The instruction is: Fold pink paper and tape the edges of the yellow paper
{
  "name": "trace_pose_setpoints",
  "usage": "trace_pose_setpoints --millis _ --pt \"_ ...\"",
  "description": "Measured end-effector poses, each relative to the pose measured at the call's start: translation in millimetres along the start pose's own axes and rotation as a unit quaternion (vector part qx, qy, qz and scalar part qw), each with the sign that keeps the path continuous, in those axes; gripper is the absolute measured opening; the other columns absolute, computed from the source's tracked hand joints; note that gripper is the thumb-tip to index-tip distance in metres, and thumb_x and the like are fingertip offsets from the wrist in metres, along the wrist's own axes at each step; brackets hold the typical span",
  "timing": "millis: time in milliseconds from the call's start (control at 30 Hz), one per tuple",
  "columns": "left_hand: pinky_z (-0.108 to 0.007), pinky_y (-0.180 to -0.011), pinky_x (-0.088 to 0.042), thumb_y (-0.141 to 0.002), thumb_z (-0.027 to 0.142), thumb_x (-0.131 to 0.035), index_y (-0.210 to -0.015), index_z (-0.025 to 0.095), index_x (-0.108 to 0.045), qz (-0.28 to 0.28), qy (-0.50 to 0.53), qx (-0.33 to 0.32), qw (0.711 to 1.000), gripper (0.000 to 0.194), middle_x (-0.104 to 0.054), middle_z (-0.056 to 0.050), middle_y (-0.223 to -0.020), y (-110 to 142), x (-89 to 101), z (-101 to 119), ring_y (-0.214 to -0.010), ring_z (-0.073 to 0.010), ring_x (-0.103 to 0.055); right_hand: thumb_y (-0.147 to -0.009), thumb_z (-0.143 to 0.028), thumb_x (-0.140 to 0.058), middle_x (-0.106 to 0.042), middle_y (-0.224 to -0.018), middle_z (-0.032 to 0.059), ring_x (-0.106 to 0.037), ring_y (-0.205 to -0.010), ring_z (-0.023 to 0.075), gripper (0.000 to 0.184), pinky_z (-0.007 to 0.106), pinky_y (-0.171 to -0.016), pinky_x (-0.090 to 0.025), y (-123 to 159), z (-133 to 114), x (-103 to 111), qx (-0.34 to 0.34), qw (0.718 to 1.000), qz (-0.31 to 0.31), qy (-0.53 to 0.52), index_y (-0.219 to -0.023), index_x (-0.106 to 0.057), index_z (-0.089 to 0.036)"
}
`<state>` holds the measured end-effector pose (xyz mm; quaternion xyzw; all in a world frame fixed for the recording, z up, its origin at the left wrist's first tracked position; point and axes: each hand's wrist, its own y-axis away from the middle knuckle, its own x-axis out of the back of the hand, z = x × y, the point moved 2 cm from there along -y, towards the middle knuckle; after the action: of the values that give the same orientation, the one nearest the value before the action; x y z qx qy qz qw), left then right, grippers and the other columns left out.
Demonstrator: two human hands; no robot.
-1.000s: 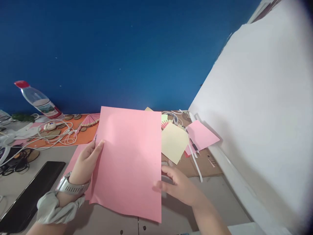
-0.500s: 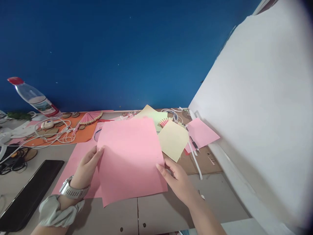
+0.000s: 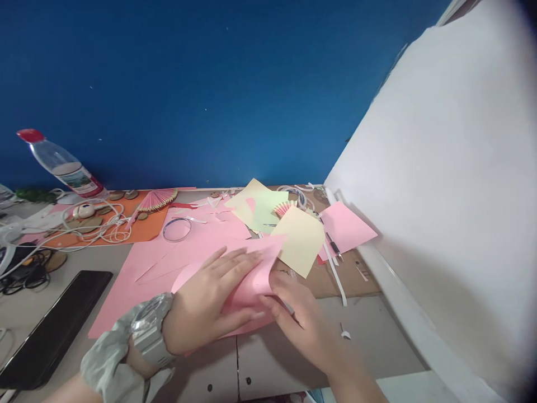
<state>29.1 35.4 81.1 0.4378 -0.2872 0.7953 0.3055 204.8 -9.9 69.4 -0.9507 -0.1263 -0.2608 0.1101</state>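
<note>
A clear bottle (image 3: 62,166) with a red cap (image 3: 31,135) leans before the blue wall (image 3: 235,101) at far left; its label wraps the lower part, and how much it holds is hard to tell. Over the desk (image 3: 289,361), a person bends a curled pink sheet (image 3: 251,285) above a larger spread of pink paper (image 3: 126,280). The left hand (image 3: 216,299) lies across the sheet, fingers slightly apart and thumb stretched out; the right hand (image 3: 300,319) clamps its right edge between thumb and fingers. The hands cover much of the sheet, and the right fingertips are out of sight behind it. Both forearms run out of frame below. A long black object (image 3: 59,327) at lower left is too plain to identify, and the white cables (image 3: 113,238) overlap too much to count. On view are one thin ring (image 3: 177,240) on the pink paper, one pen (image 3: 334,246) at right, and two pleated fans: a larger fan (image 3: 155,201) by the orange sheet (image 3: 155,225), and a smaller fan (image 3: 285,207) just beside a pale yellow square (image 3: 300,240).
</note>
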Motion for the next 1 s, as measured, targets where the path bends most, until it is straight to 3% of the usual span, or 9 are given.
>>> trace_pose_setpoints --millis 100,167,267,300,367,500,667,767,1000 --pt "-0.038 -0.094 -0.040 -0.086 0.033 -0.054 -0.123 0.025 -0.045 -0.018 0.054 0.005 0.998 0.039 -0.063 -0.004 -0.111 -17.3 10.7 14.1 -0.101 -0.0198 -0.058 -0.093 -0.020 -0.040 -0.053 -0.083 0.0004 -0.052 -0.081 0.0145 0.012 0.027 -0.075 -0.044 -0.1 -8.4 12.1 0.042 0.999 0.004 0.019 -0.090 -0.051 -0.025" --pt "-0.030 -0.074 -0.046 -0.086 0.027 -0.053 -0.114 0.025 -0.051 -0.008 0.058 0.020 0.998 0.028 -0.066 0.000 -0.092 -26.4 21.3 20.2 -0.082 -0.0167 -0.060 -0.089 -0.020 -0.050 -0.052 -0.093 0.0014 -0.052 -0.089 0.0158 0.013 0.028 -0.080 -0.043 -1.8 -15.5 27.0 0.076 0.992 0.084 0.049 -0.100 -0.049 -0.027" --pt "-0.026 -0.061 -0.041 -0.089 0.026 -0.047 -0.096 0.021 -0.057 0.030 0.024 0.015 0.999 0.012 -0.063 0.001 -0.073 -35.5 39.1 32.0 -0.065 -0.0143 -0.056 -0.076 -0.025 -0.069 -0.045 -0.114 0.0066 -0.043 -0.111 0.0227 0.049 0.035 -0.093 -0.038 -7.8 -32.5 51.3 0.127 0.961 0.213 0.120 -0.117 -0.043 -0.026" --pt "-0.025 -0.058 -0.040 -0.090 0.028 -0.046 -0.089 0.020 -0.057 0.047 0.017 0.012 0.999 0.013 -0.061 0.001 -0.069 -36.9 44.6 36.2 -0.061 -0.0134 -0.055 -0.075 -0.026 -0.070 -0.044 -0.118 0.0073 -0.040 -0.115 0.0241 0.052 0.037 -0.096 -0.036 -11.6 -39.3 56.7 0.136 0.959 0.204 0.141 -0.119 -0.043 -0.026" --pt "-0.023 -0.053 -0.037 -0.090 0.029 -0.045 -0.078 0.019 -0.055 0.084 0.001 0.015 0.996 0.019 -0.058 0.002 -0.062 -37.6 53.9 43.3 -0.055 -0.0123 -0.052 -0.079 -0.021 -0.066 -0.050 -0.109 0.0044 -0.046 -0.108 0.0212 0.035 0.034 -0.092 -0.039 -20.1 -53.7 62.1 0.168 0.966 0.135 0.142 -0.110 -0.051 -0.027" --pt "-0.022 -0.047 -0.034 -0.087 0.024 -0.047 -0.073 0.019 -0.051 0.121 -0.023 0.032 0.992 0.015 -0.053 0.004 -0.056 -32.4 65.0 48.0 -0.049 -0.0116 -0.048 -0.085 -0.012 -0.055 -0.055 -0.087 -0.0010 -0.054 -0.085 0.0130 0.016 0.027 -0.075 -0.044 -35.6 -70.6 59.6 0.177 0.983 0.043 0.033 -0.093 -0.055 -0.026" --pt "-0.021 -0.050 -0.039 -0.087 0.028 -0.051 -0.088 0.022 -0.055 0.151 -0.008 0.040 0.988 0.007 -0.062 0.004 -0.069 -18.3 77.5 40.0 -0.056 -0.0116 -0.056 -0.087 -0.011 -0.053 -0.055 -0.085 -0.0014 -0.054 -0.083 0.0120 0.014 0.027 -0.073 -0.043 -50.8 -70.9 52.0 0.165 0.985 0.034 -0.023 -0.088 -0.054 -0.025" --pt "-0.020 -0.048 -0.039 -0.089 0.029 -0.049 -0.087 0.023 -0.056 0.149 -0.011 0.040 0.988 0.009 -0.063 0.004 -0.069 -11.3 82.3 35.4 -0.055 -0.0111 -0.056 -0.087 -0.011 -0.052 -0.057 -0.085 -0.0012 -0.054 -0.083 0.0126 0.013 0.028 -0.072 -0.043 -56.2 -72.0 51.7 0.181 0.982 0.025 -0.055 -0.087 -0.055 -0.024" --pt "-0.024 -0.047 -0.039 -0.089 0.020 -0.044 -0.090 0.022 -0.053 0.165 -0.044 0.007 0.985 0.009 -0.061 0.004 -0.064 -12.0 73.6 32.4 -0.052 -0.0135 -0.054 -0.083 -0.012 -0.059 -0.062 -0.090 0.0003 -0.056 -0.086 0.0139 0.014 0.028 -0.076 -0.046 -61.5 -75.7 54.5 0.186 0.981 0.031 -0.043 -0.092 -0.060 -0.024"
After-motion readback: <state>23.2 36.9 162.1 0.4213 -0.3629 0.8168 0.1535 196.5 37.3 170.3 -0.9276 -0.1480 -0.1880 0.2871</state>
